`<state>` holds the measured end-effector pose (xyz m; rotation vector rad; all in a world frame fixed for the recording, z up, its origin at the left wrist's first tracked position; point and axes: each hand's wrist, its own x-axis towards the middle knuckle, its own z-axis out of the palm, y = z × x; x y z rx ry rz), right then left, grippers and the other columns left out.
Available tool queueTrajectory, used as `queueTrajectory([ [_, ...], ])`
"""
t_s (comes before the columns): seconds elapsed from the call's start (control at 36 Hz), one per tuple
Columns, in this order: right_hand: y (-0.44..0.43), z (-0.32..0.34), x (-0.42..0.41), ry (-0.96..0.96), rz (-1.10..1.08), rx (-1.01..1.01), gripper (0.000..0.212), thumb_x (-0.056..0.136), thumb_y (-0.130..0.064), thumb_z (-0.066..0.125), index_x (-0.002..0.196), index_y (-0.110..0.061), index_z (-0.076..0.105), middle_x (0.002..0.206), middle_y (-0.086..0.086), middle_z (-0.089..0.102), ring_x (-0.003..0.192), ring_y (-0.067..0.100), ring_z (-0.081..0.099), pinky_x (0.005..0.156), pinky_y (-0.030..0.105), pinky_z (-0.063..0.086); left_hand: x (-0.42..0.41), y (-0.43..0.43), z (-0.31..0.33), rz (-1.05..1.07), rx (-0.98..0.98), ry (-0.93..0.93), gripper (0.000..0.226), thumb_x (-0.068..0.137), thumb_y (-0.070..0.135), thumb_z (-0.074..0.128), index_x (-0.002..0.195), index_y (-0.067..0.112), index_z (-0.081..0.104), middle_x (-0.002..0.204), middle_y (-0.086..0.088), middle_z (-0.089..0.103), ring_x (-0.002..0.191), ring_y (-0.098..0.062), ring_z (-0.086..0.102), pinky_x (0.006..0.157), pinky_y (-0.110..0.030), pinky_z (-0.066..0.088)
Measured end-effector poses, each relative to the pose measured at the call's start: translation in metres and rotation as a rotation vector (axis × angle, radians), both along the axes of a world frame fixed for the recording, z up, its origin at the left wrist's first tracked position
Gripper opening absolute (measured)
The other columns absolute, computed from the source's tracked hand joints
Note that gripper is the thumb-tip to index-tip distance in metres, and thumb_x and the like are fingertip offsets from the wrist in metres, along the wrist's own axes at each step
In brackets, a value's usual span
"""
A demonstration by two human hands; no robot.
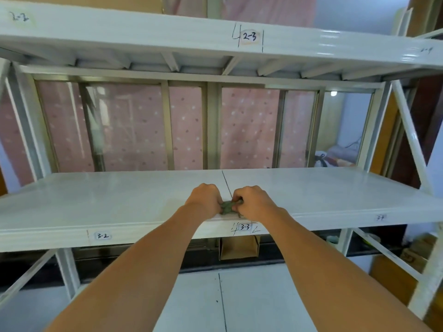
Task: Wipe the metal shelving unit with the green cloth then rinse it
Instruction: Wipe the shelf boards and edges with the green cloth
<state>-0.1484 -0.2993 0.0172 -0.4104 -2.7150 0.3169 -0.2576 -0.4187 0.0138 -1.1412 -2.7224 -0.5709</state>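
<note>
My left hand (206, 199) and right hand (252, 202) are both fisted tight on the green cloth (227, 207), which is bunched into a small wad btwn them, fingers curled in, only a bit of green showing. It sits at the near edge of the middle shelf (335, 195), right by the seam line (226, 182) and just above the 3-3 label (245, 227). Looks like I'm wringing or re-bunching it w/ both hands, not sweeping yet. Shelf is bare left and right, so most of the wiping is prob still ahead, rinse after. Risks: wad this tight covers little surface, so I'd leave streaks; squeezing it here could drip onto the label and smudge the ink; being at the lip, it could slip off to the floor (251, 295) if I loosen grip.
</note>
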Motion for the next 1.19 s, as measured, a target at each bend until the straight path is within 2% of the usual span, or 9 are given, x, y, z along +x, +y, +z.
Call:
queueTrajectory([
  [0.08, 0.014, 0.002, -0.004, -0.008, -0.002, 0.015, 0.018, 0.089, -0.023, 0.068, 0.106, -0.021, 0.072, 0.107, 0.004, 0.069, 0.095, 0.023, 0.06, 0.076, 0.029, 0.045, -0.004, 0.015, -0.001, -0.004, 0.008, 0.001, 0.017, 0.084, 0.027, 0.075, 0.1, 0.022, 0.08, 0.089, -0.001, 0.07, 0.08, -0.02, 0.06, 0.063, -0.025, 0.044],
  [0.19, 0.042, 0.001, -0.014, -0.014, 0.001, 0.034, 0.019, 0.089, -0.022, 0.067, 0.108, -0.022, 0.071, 0.11, 0.004, 0.068, 0.1, 0.025, 0.06, 0.081, 0.032, 0.048, -0.01, 0.041, -0.005, 0.016, 0.027, 0.014, 0.019, 0.084, 0.029, 0.075, 0.101, 0.021, 0.079, 0.093, -0.004, 0.069, 0.08, -0.02, 0.056, 0.065, -0.026, 0.042],
  [0.39, 0.09, 0.002, -0.049, -0.022, 0.044, 0.036, 0.018, 0.087, -0.022, 0.069, 0.105, -0.023, 0.072, 0.109, 0.005, 0.069, 0.1, 0.027, 0.061, 0.084, 0.033, 0.051, -0.034, 0.087, -0.003, 0.106, 0.021, 0.03, 0.021, 0.084, 0.027, 0.073, 0.101, 0.018, 0.077, 0.094, -0.006, 0.069, 0.086, -0.025, 0.063, 0.071, -0.031, 0.052],
  [0.47, 0.106, 0.002, -0.072, -0.013, 0.065, 0.043, 0.018, 0.087, -0.023, 0.069, 0.105, -0.022, 0.071, 0.11, 0.007, 0.068, 0.1, 0.029, 0.061, 0.085, 0.033, 0.051, -0.05, 0.104, -0.003, 0.175, 0.007, 0.046, 0.018, 0.085, 0.025, 0.071, 0.1, 0.018, 0.078, 0.092, -0.005, 0.07, 0.083, -0.024, 0.063, 0.071, -0.03, 0.052],
  [0.64, 0.143, 0.001, -0.117, -0.009, 0.127, 0.022, 0.02, 0.087, -0.024, 0.07, 0.106, -0.022, 0.071, 0.112, 0.008, 0.067, 0.1, 0.029, 0.061, 0.085, 0.032, 0.052, -0.086, 0.131, -0.008, 0.253, 0.032, 0.048, 0.02, 0.085, 0.029, 0.072, 0.104, 0.023, 0.078, 0.101, -0.005, 0.071, 0.093, -0.026, 0.064, 0.077, -0.029, 0.051],
  [0.75, 0.163, 0.003, -0.145, -0.011, 0.148, -0.008, 0.022, 0.086, -0.025, 0.07, 0.108, -0.021, 0.071, 0.112, 0.009, 0.066, 0.099, 0.03, 0.062, 0.085, 0.032, 0.052, -0.108, 0.152, -0.004, 0.29, 0.017, 0.053, 0.018, 0.086, 0.026, 0.07, 0.101, 0.019, 0.078, 0.101, -0.006, 0.071, 0.093, -0.026, 0.064, 0.08, -0.031, 0.054],
  [0.94, 0.193, 0.004, -0.193, -0.02, 0.132, -0.029, 0.025, 0.087, -0.028, 0.07, 0.111, -0.018, 0.071, 0.111, 0.012, 0.067, 0.097, 0.032, 0.063, 0.082, 0.032, 0.05, -0.153, 0.185, -0.002, 0.294, -0.045, 0.1, 0.024, 0.09, 0.022, 0.064, 0.11, 0.016, 0.076, 0.105, -0.006, 0.071, 0.097, -0.026, 0.064, 0.087, -0.031, 0.054],
  [1.06, 0.206, 0.005, -0.217, -0.014, 0.12, -0.031, 0.026, 0.086, -0.027, 0.071, 0.11, -0.019, 0.071, 0.113, 0.012, 0.068, 0.099, 0.032, 0.064, 0.086, 0.033, 0.053, -0.18, 0.198, -0.003, 0.27, -0.051, 0.105, 0.023, 0.091, 0.026, 0.064, 0.109, 0.018, 0.076, 0.105, -0.007, 0.069, 0.096, -0.027, 0.063, 0.085, -0.033, 0.054],
  [1.19, 0.22, 0.005, -0.238, -0.012, 0.083, -0.022, 0.021, 0.086, -0.026, 0.07, 0.107, -0.02, 0.071, 0.112, 0.011, 0.067, 0.099, 0.033, 0.063, 0.081, 0.031, 0.05, -0.204, 0.217, -0.001, 0.236, -0.036, 0.092, 0.019, 0.089, 0.026, 0.066, 0.102, 0.019, 0.078, 0.103, -0.007, 0.07, 0.096, -0.027, 0.063, 0.088, -0.036, 0.055],
])
